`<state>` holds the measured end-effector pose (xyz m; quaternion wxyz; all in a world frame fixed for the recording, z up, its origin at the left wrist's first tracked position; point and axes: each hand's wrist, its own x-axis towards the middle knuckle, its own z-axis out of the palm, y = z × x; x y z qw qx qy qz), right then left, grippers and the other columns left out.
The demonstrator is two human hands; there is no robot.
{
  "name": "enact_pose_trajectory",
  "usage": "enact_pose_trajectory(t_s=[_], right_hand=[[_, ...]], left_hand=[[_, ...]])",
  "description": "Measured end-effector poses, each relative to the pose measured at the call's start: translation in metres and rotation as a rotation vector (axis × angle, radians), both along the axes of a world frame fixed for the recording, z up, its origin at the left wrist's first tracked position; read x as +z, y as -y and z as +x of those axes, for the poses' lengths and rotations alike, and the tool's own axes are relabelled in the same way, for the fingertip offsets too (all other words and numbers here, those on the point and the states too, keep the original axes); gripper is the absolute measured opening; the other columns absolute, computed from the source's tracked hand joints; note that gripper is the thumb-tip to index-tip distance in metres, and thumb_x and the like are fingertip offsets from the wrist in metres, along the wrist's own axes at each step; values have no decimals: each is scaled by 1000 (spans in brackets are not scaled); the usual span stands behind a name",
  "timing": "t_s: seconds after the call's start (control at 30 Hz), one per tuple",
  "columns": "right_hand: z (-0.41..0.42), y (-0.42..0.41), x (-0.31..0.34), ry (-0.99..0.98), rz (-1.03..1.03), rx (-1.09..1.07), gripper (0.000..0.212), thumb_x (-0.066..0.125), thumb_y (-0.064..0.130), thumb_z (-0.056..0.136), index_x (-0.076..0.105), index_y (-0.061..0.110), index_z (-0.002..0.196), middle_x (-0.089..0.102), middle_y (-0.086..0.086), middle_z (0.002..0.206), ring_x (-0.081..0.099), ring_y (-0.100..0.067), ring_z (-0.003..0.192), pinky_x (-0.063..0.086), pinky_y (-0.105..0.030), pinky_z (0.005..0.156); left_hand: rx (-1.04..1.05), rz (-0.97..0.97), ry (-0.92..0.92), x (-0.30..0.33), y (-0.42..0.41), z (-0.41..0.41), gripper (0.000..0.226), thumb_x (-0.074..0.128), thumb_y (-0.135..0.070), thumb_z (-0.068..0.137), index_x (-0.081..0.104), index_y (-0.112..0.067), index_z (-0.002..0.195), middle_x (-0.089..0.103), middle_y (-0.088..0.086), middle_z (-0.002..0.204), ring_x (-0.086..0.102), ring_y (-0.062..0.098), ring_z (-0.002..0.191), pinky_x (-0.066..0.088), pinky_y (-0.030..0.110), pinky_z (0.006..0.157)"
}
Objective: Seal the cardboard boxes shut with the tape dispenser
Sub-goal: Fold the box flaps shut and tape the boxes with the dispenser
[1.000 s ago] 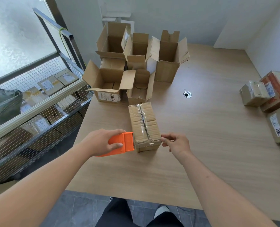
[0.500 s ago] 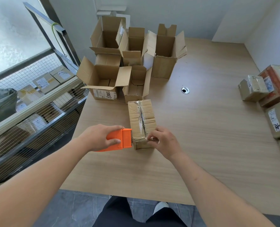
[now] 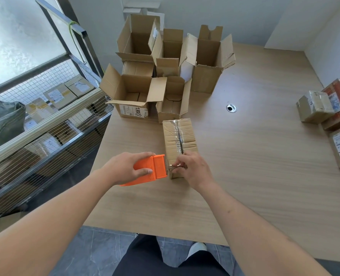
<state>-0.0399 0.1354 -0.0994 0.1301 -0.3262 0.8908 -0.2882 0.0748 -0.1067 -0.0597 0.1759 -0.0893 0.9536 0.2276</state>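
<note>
From the head view, your left hand [image 3: 125,168] grips the orange tape dispenser [image 3: 150,173], its mouth touching the near left side of the closed box [image 3: 180,144] lying near the desk [image 3: 254,166] front. Your right hand [image 3: 193,170] pinches the tape end at the box's near end. If that pinch slips, the tape may wrinkle or lift. Open boxes [image 3: 137,96] crowd behind; free desk lies to the right.
</note>
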Motion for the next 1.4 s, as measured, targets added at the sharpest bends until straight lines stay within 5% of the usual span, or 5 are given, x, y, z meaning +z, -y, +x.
enact_pose_trajectory(t_s=[0.37,0.57,0.77,1.17,1.4], right_hand=[[-1,6,3,-18,81,19,13,83,28,79,70,29,84,47,16,81,56,-20,93,47,-34,74],[7,15,8,-26,224,-20,40,67,67,77,52,31,87,52,11,93,47,-17,97,38,-35,84],[14,35,11,-56,384,-77,34,63,58,78,45,30,84,50,5,100,48,-26,107,34,-38,88],[10,37,21,11,512,3,41,59,44,87,52,33,126,52,-5,126,45,-33,122,35,-41,98],[17,39,24,20,493,-25,30,57,42,87,52,29,113,51,-6,121,47,-32,118,35,-41,96]], left_hand=[[6,36,95,-1,27,33,60,58,-69,88,36,-56,143,66,-10,122,62,16,102,53,37,85],[8,-178,97,11,-13,9,53,56,-63,91,47,-45,140,65,-7,124,61,23,114,48,35,83],[113,-257,196,13,-66,-30,31,60,-51,90,61,-29,110,66,0,119,62,27,114,40,34,76],[73,-454,340,38,-111,-64,40,74,-33,87,64,-25,125,63,-2,127,62,23,117,57,50,82],[94,-431,251,36,-105,-53,34,70,-31,89,65,-23,122,65,1,127,63,25,118,51,41,77]])
